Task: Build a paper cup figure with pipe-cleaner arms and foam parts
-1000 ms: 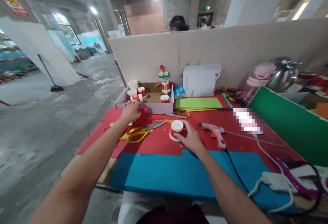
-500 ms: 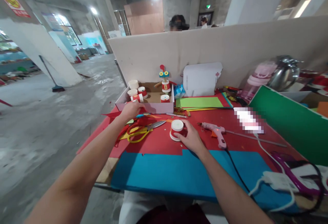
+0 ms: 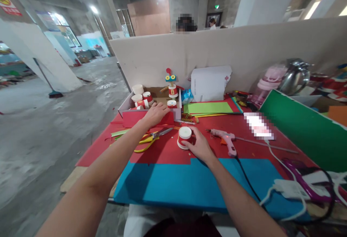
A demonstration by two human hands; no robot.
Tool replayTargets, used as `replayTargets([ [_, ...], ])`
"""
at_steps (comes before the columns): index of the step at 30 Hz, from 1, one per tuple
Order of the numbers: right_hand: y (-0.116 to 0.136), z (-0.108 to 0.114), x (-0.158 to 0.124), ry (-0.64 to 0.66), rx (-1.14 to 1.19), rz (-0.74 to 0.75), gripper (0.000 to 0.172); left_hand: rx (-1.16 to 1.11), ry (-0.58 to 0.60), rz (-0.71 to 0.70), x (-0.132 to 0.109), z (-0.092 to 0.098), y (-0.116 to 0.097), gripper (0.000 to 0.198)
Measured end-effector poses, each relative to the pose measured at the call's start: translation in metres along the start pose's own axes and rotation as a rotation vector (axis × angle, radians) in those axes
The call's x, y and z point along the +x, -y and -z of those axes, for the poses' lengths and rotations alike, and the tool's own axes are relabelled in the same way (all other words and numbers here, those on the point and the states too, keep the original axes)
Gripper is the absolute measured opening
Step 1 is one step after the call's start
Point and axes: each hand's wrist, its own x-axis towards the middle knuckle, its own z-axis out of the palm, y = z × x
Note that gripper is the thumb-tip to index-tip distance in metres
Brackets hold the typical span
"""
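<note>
My right hand (image 3: pixel 200 143) is curled around the right side of a red-and-white paper cup (image 3: pixel 184 134), which stands upside down on the table. My left hand (image 3: pixel 155 114) is at the front of a shallow cardboard box (image 3: pixel 178 114), its fingers closed on the upper edge of a piece of red paper (image 3: pixel 132 119). That paper stands upright against the box's front wall. Several more cups (image 3: pixel 141 104) are inside the box, along with a cup figure (image 3: pixel 172 91) with yellow eyes and spring arms. Under my left forearm lie yellow-handled scissors (image 3: pixel 162 132), partly hidden.
A pink glue gun (image 3: pixel 227 138) with a cord lies right of the cup. Green paper sheets (image 3: pixel 208 108) are stacked behind it. A blue sheet (image 3: pixel 173 182) covers the table's front. A green panel (image 3: pixel 300 132), power strip (image 3: pixel 291 189) and steel jug (image 3: pixel 295 76) are at the right.
My left hand has moved right along the box front, and the red paper has been raised with it against the box. My right hand stays on the cup.
</note>
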Motion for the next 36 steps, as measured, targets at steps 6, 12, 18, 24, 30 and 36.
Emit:
replayTargets([
  [6, 0.0, 0.0, 0.001, 0.0, 0.013, -0.001, 0.051, -0.019, -0.098, 0.17, -0.032, 0.019, -0.008, 0.033],
  [12, -0.001, -0.002, -0.001, -0.028, -0.028, 0.016, 0.05, -0.24, 0.124, 0.131, -0.074, 0.018, -0.043, 0.02],
  [18, -0.001, -0.004, -0.001, -0.014, -0.032, 0.025, 0.057, -0.141, 0.146, 0.285, -0.08, 0.001, -0.061, 0.026],
  [24, 0.004, -0.001, 0.0, -0.048, -0.118, -0.04, 0.074, -0.122, -0.023, 0.324, -0.054, 0.026, -0.078, 0.023],
  [30, 0.033, 0.052, -0.022, -0.069, -0.649, -0.131, 0.03, -0.334, -0.269, 0.394, -0.035, 0.036, -0.107, 0.024],
  [36, 0.015, 0.103, -0.039, -0.008, -0.931, -0.56, 0.032, -0.407, -0.273, 0.415, -0.044, 0.013, -0.106, 0.025],
])
